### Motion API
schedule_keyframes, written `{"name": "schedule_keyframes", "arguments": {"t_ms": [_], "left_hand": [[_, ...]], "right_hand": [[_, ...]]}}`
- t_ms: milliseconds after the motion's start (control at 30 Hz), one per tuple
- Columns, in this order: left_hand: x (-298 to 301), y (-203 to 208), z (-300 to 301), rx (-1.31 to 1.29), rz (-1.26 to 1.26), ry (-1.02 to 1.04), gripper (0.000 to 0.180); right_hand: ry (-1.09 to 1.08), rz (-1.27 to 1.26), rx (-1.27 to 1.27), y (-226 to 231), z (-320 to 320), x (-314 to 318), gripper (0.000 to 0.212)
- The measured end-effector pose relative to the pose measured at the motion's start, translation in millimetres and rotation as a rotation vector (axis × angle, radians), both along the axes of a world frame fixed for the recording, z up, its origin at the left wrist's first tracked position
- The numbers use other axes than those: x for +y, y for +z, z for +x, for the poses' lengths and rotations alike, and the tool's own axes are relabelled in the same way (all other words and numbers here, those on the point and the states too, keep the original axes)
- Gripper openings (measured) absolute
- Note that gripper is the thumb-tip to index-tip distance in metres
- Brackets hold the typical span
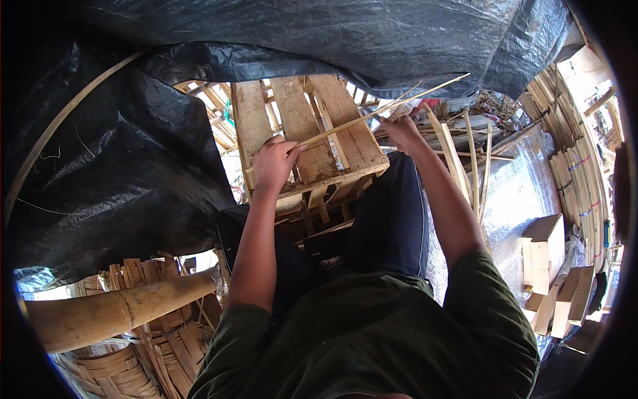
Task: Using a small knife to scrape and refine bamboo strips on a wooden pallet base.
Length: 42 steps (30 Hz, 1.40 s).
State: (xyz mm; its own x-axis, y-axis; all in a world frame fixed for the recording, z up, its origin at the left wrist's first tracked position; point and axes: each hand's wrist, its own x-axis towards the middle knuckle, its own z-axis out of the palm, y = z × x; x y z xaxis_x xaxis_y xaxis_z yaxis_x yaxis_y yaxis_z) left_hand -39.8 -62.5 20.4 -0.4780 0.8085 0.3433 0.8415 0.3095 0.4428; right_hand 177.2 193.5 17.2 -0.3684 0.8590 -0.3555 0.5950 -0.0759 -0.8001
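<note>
A long, thin bamboo strip (345, 125) slants across a slatted wooden crate (282, 100), rising from lower left to upper right. My left hand (272, 163) is closed around its lower end, above the crate's front left part. My right hand (403, 130) is closed beside the strip, farther right, on what looks like a small knife; only a short dark bit of it shows, against the strip. A fine sliver (407, 94) stands off the strip past that hand. My legs straddle the near side of the crate.
Black plastic sheeting (126, 159) hangs at the left and across the far side. Loose bamboo strips (470, 159) lean to my right, near silvery sheeting (522, 176). Cardboard boxes (545, 253) and bundled strips (577, 179) stand farther right. A thick bamboo pole (119, 309) and baskets (109, 369) are lower left.
</note>
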Motion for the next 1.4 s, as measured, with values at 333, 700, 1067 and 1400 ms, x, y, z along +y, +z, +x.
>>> {"name": "schedule_keyframes", "arguments": {"t_ms": [333,700,1067,1400], "left_hand": [[-5,-1,-5,0.028,-0.003,0.031,0.030],[7,-1,1,0.089,-0.020,0.009,0.029],[-2,-3,-10,0.019,-0.007,-0.004,0.026],[-2,-4,-9,0.073,0.000,-0.038,0.027]], "right_hand": [[0.164,-0.231,0.055,-8,-9,4,0.041],[0.112,-0.291,0.071,-12,-18,8,0.039],[0.079,-0.386,0.064,29,-30,-28,0.033],[0.202,-0.594,0.067,28,-18,-14,0.038]]}}
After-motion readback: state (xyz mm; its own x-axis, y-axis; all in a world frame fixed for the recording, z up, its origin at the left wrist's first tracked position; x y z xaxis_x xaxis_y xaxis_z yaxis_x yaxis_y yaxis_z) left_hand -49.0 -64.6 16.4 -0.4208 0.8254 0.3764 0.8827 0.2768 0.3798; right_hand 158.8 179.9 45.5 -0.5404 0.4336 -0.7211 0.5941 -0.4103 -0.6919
